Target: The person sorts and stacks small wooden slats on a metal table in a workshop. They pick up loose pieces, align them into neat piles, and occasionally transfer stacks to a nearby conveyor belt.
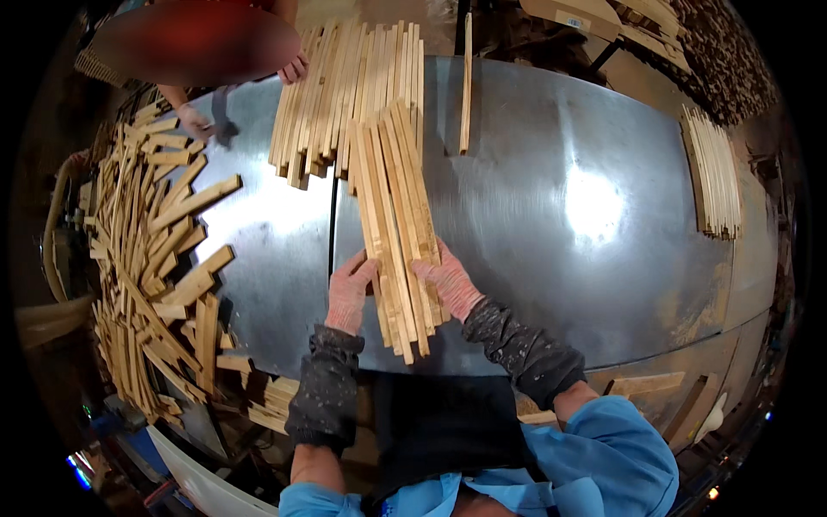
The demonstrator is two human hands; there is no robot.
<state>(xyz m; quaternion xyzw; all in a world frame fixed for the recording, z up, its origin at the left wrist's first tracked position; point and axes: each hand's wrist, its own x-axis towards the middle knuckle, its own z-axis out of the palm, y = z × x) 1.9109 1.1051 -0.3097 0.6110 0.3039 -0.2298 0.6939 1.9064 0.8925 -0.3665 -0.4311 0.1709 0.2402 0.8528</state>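
Observation:
A bundle of long wooden strips lies between my two gloved hands, its near ends slightly uneven. My left hand closes on the bundle's left side, and my right hand grips its right side, fingers over the top. The far end of the bundle overlaps a wide row of similar strips lying side by side at the table's far edge. Beneath is a shiny metal table. Whether the bundle touches the tabletop at its near end, I cannot tell.
A heap of loose wood pieces covers the left side. One single strip lies at the far edge, and a neat stack of pale strips stands at right. Across the table, a co-worker's hand rests near the heap.

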